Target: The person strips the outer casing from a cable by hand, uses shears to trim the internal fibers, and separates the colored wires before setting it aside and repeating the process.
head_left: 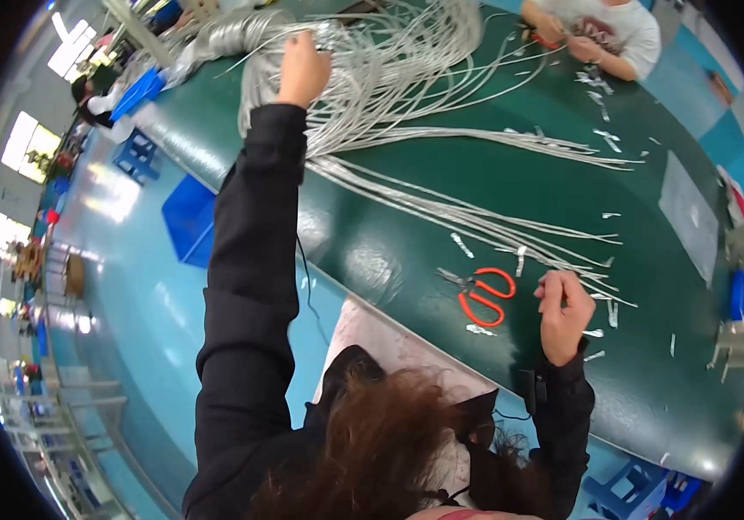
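A big bundle of silver-grey cables (406, 87) lies coiled at the far side of the green table (510, 173). Several strands fan out across it toward me. My left hand (302, 69) reaches far out and is closed in the coiled part of the bundle. My right hand (562, 310) rests near the table's front edge, fingers pinched on the ends of the long strands (593, 282). Orange-handled scissors (483, 295) lie on the table just left of my right hand, untouched.
Short silver offcuts (601, 97) are scattered over the table. Another person in a white shirt (606, 30) works at the far right side. Blue crates (188, 221) stand on the blue floor to the left, and a clear plastic sheet (688, 212) lies at the right.
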Demonstrator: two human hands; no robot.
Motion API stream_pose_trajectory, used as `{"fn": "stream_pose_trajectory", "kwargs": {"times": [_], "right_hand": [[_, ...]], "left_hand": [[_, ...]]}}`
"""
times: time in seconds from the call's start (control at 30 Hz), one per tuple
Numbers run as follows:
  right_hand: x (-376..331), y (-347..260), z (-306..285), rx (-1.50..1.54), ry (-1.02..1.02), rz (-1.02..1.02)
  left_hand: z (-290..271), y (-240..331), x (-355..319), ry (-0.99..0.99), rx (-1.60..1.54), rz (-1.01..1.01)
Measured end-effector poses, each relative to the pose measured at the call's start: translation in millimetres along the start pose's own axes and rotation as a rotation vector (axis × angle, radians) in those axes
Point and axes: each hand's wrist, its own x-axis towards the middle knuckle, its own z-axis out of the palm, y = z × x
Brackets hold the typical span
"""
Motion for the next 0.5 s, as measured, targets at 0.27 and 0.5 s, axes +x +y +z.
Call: {"fn": "stream_pose_trajectory", "kwargs": {"times": [0.27, 0.5], "right_hand": [[-0.3, -5.5, 14.3, -0.199, -0.052, -0.206], [-4.9, -4.5, 19.2, -0.175, -0.035, -0.189]], "left_hand": [[-61.2, 59.4, -144.5, -0.557, -0.247, 0.174], [-68.1, 68.5, -171.8, -0.54, 0.064, 0.319]]}}
